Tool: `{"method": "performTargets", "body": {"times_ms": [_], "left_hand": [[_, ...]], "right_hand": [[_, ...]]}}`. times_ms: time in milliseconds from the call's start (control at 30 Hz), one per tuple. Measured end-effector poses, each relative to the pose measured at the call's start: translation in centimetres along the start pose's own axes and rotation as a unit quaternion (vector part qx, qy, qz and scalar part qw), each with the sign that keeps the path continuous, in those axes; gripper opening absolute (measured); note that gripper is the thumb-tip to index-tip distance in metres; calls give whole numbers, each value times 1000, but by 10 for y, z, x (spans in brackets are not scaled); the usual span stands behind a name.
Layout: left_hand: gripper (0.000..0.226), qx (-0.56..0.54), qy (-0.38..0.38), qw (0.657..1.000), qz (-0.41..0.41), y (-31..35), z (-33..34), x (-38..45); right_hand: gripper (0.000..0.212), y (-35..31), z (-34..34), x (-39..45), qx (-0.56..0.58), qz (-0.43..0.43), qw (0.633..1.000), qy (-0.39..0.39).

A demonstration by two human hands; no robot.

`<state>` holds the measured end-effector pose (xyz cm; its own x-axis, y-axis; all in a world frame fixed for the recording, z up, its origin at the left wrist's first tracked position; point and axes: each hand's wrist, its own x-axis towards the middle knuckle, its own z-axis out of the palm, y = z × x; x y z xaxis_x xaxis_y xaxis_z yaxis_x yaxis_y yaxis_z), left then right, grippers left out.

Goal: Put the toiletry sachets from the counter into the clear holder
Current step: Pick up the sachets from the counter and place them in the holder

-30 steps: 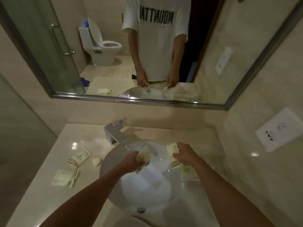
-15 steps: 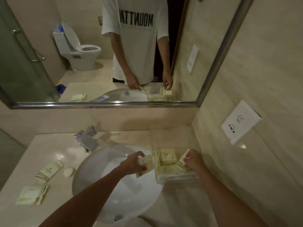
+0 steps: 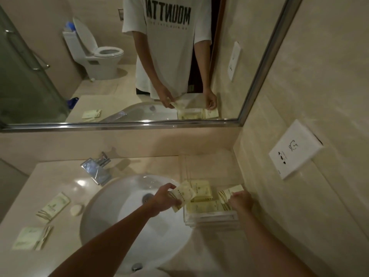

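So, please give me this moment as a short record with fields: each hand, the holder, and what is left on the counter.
left hand: holds one sachet at the holder's left edge
right hand: holds a sachet inside the holder
clear holder: right of the sink, sachets already inside
counter, left side: three sachets, small soap

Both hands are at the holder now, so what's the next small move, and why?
Probably let the right hand drop its sachet into the clear holder: it is already inside, at the right end. The left hand still holds its sachet at the holder's left edge, half over the sink, so it goes second.
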<state>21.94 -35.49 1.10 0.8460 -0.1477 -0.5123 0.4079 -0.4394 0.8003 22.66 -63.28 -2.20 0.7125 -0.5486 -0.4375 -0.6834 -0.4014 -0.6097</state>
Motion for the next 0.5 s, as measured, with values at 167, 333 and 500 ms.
{"method": "performTargets", "body": {"times_ms": [167, 333, 500], "left_hand": [[44, -19, -4, 999, -30, 11, 7, 3], [37, -24, -8, 999, -38, 21, 8, 5], [30, -4, -10, 999, -35, 22, 12, 9]], "right_hand": [[15, -1, 17, 10, 92, 60, 994, 13], [17, 14, 43, 44, 123, 93, 988, 2], [15, 12, 42, 42, 116, 96, 988, -11]]}}
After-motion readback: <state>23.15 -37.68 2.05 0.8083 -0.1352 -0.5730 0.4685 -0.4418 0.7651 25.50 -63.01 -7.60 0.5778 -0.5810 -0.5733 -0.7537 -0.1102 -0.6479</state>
